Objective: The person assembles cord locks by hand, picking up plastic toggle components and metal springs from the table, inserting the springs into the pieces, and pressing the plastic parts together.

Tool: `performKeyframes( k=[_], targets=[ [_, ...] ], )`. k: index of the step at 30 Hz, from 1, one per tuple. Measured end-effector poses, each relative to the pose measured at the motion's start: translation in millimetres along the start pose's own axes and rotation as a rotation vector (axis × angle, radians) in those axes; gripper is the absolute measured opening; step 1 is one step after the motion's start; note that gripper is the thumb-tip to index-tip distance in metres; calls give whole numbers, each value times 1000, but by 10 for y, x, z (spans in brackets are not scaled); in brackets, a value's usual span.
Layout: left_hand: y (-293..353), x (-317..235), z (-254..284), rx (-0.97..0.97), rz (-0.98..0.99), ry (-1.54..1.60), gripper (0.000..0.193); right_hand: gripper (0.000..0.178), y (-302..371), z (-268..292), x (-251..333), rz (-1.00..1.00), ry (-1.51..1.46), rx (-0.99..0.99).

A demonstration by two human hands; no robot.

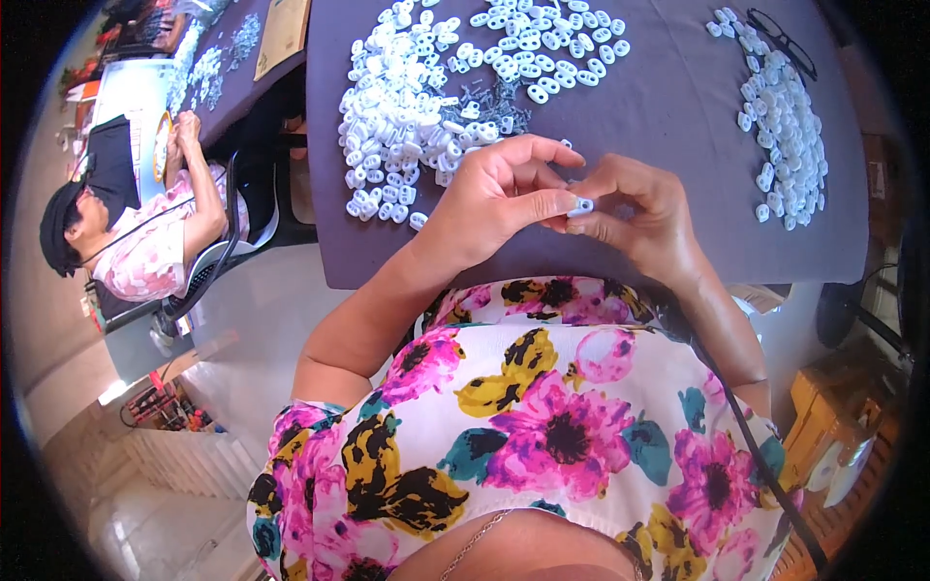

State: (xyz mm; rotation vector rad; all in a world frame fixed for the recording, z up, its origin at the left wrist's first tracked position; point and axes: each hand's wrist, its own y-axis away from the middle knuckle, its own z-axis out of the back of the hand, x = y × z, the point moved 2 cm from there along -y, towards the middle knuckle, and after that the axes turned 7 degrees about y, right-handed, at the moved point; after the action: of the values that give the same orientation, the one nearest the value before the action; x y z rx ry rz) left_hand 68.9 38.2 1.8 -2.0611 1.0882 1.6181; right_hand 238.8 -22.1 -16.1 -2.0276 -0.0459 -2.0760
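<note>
Between my two hands, just over the near part of the table, is a small white oval plastic piece (580, 206) with a dark hole showing. My left hand (509, 189) pinches it from the left with thumb and fingers. From the other side, the thumb and fingers of my right hand (635, 208) close on the same piece, hiding part of it. Beyond my left hand spreads a big heap of white plastic pieces (392, 126), each with two holes where they lie face up. Small grey metal parts (494, 102) lie among them.
More two-holed pieces (552, 44) lie at the far middle of the dark-covered table (668, 77). At the right is another white pile (787, 136), with black-framed glasses (783, 44) beside it. A co-worker (145, 223) sits at a table on the left.
</note>
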Motion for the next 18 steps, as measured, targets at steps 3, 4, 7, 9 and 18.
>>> performKeyframes(
  k=[3,4,7,9,18],
  targets=[
    [5,-31,73,-65,31,-40,30,17,26,118,60,-1,258,-34],
    [-14,-87,155,-109,-3,-70,30,18,51,207,79,19,497,-72],
    [-53,-215,360,-271,-209,-314,29,18,156,602,-17,-204,515,-366],
    [-84,-196,336,-285,-203,-471,24,16,214,843,1,-298,657,-394],
    [-424,-50,164,-35,-437,-1298,14,27,287,1069,101,-396,959,-334]
  ],
)
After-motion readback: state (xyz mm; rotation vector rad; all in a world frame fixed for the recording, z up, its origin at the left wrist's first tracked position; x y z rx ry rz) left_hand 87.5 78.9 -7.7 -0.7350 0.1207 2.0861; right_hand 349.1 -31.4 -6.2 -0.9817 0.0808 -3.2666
